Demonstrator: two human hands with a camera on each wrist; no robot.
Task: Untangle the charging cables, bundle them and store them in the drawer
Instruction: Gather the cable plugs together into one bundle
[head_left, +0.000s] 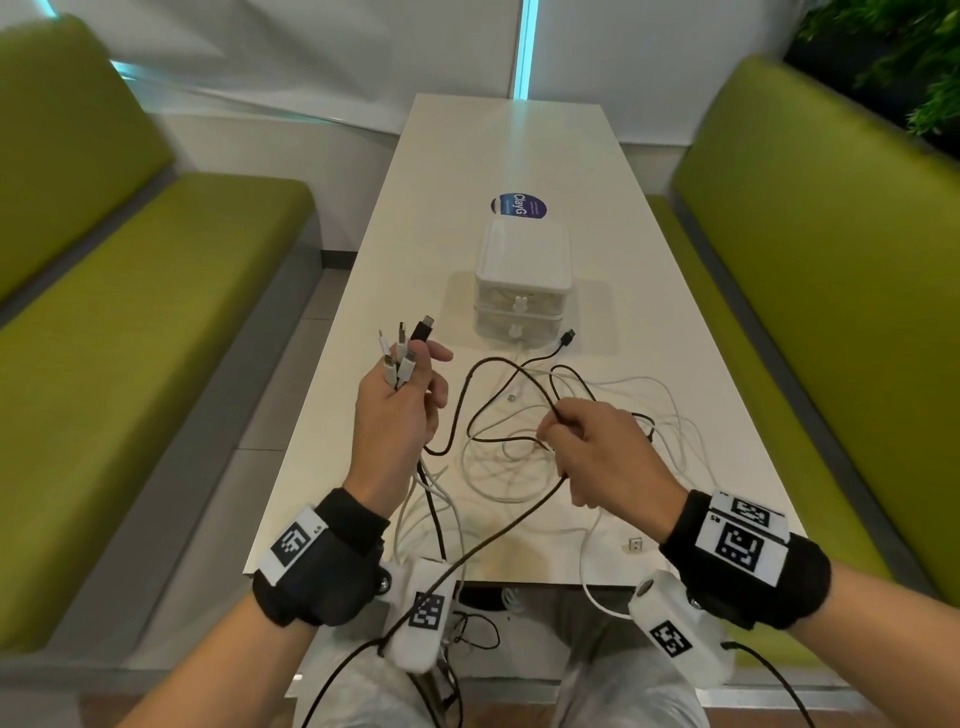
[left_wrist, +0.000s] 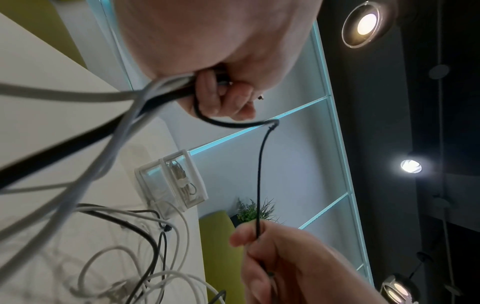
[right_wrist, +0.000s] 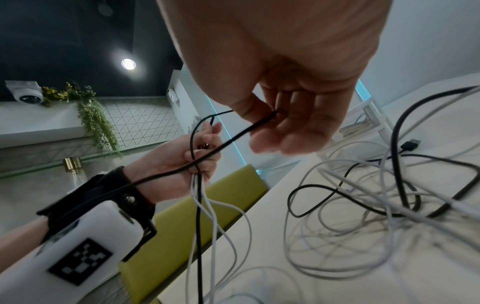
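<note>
My left hand (head_left: 402, 395) is raised over the table's left side and grips a bunch of white and black cable ends, their plugs (head_left: 405, 348) sticking up above the fingers. From that fist a thin black cable (head_left: 488, 364) arcs over to my right hand (head_left: 561, 431), which pinches it between thumb and fingers (right_wrist: 262, 121). A loose tangle of white and black cables (head_left: 519, 457) lies on the table under both hands. The small white two-drawer unit (head_left: 522, 280) stands behind the tangle, both drawers closed. In the left wrist view the black cable (left_wrist: 259, 174) hangs taut between the hands.
The long white table (head_left: 519, 145) runs between two green benches (head_left: 130, 312) (head_left: 831, 260). A blue round sticker (head_left: 518, 206) lies behind the drawers. A black USB plug (head_left: 569, 338) rests by the drawer unit, and a small metal connector (head_left: 635, 545) lies near the front edge.
</note>
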